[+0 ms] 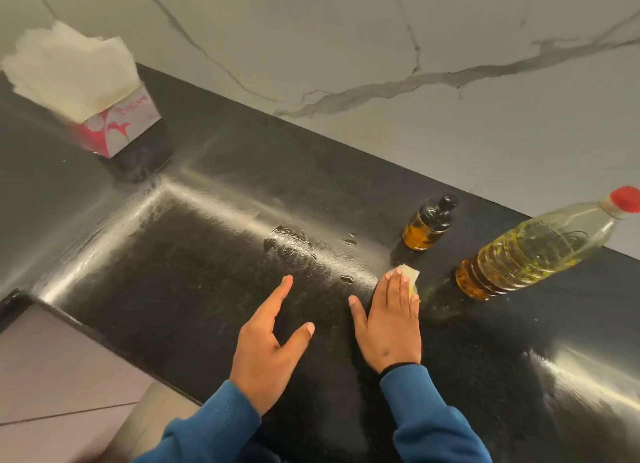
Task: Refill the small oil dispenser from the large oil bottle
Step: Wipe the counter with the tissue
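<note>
Tissue box (114, 123) far left; right hand (389, 327) flat on tissue (410, 277) (fingers together), left hand (266, 344) splayed; small oil dispenser (429, 223) and large oil bottle (530, 251) part-full, capped.

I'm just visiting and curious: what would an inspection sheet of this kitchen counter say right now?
Surface: black counter, glossy, with wet smears and droplets near the middle.
Job's things: small oil dispenser upright, dark cap on, partly filled; large oil bottle upright beside it, red cap on.
Clutter: tissue box at the far left, tissues sticking out.
Hands: left hand open, fingers spread over the counter, holding nothing; right hand flat, pressing a folded tissue onto the counter near the bottles.
Cables: nothing seen.
Surroundings: marble-veined wall behind the counter; tiled floor at lower left.
</note>
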A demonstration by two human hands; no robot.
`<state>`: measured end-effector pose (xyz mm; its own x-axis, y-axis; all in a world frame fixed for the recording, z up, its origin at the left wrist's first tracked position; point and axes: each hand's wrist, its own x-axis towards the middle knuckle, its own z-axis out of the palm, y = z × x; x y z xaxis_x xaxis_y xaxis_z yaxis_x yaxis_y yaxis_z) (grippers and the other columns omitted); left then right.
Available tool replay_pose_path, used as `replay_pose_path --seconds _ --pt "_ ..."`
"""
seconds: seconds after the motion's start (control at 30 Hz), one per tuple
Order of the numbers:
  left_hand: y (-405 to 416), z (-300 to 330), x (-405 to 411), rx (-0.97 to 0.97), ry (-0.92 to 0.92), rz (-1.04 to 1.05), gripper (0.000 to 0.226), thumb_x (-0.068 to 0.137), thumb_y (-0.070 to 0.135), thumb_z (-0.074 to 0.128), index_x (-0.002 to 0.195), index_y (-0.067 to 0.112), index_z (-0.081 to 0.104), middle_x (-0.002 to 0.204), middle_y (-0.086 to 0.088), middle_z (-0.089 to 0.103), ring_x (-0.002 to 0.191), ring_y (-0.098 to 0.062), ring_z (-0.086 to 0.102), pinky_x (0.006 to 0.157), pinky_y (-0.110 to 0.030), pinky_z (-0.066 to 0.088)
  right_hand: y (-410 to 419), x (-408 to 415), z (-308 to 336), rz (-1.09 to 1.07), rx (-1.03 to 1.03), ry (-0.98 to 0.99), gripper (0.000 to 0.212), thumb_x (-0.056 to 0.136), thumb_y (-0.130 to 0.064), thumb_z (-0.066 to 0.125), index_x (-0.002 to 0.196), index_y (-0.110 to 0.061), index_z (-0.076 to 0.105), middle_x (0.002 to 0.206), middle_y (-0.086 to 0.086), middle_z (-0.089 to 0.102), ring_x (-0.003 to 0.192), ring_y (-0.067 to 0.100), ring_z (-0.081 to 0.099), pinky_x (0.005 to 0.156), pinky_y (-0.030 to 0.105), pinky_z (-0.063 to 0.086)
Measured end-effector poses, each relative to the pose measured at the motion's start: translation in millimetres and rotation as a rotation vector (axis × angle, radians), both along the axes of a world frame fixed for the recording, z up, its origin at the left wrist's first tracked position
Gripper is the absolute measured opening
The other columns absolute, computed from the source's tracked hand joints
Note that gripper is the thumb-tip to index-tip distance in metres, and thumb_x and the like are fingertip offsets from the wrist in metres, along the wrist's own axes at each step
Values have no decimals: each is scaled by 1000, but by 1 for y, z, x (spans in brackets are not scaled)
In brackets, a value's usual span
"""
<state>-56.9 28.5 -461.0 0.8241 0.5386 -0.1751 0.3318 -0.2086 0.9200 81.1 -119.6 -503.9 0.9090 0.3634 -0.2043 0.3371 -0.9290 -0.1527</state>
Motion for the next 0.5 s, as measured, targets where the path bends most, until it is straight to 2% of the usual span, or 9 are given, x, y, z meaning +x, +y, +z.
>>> replay_pose_path --seconds 0.1,0.2,0.27,0.33,0.37,0.4,0.47,0.5 --pt "2 0 -2 -3 -21 -21 73 89 15 73 146 40 35 148 27 38 135 22 28 106 1 23 13 2 -3 5 -14 45 87 96 -65 12 156 -4 -4 165 16 -9 152 29 -12 123 42 -5" --pt "5 1 8 34 -57 -51 70 90 13 72 142 40 34 154 18 37 139 16 28 110 -3 24 51 10 -2 124 104 91 78 101 -55 25 156 -3 6 164 19 0 153 31 -5 124 45 4" --pt "12 -2 15 53 -82 -78 67 90 14 70 144 35 37 156 12 38 143 9 29 117 -15 26 83 -4 5 330 166 102 65 102 -43 37 152 -2 27 159 21 22 150 37 15 123 46 14" --pt "22 -3 18 77 -106 -94 62 90 20 64 147 29 40 153 19 37 144 6 29 120 -24 27 102 -37 9 578 164 33 55 94 -31 52 141 -4 46 147 20 44 140 37 37 119 47 26" --pt "30 -3 17 84 -108 -90 61 90 24 61 147 29 41 150 25 36 144 7 29 121 -25 27 101 -53 10 653 181 54 59 92 -30 55 144 -5 44 149 18 43 142 34 36 120 46 26" --pt "38 -3 16 94 -105 -84 59 90 26 59 146 29 41 149 27 35 144 8 29 121 -25 27 95 -62 13 701 191 131 63 94 -34 50 150 -8 36 157 16 34 148 30 26 122 44 21" --pt "56 -6 9 128 -87 -78 59 93 27 58 149 25 41 152 22 34 146 5 26 123 -30 25 67 -55 9 712 114 165 71 99 -52 29 157 -13 18 165 8 14 153 21 6 124 40 12" --pt "62 -9 4 144 -68 -78 59 95 25 59 151 25 39 155 18 34 147 5 23 124 -33 24 49 -41 5 671 67 106 74 99 -58 22 158 -14 17 165 7 12 153 20 5 124 38 11"
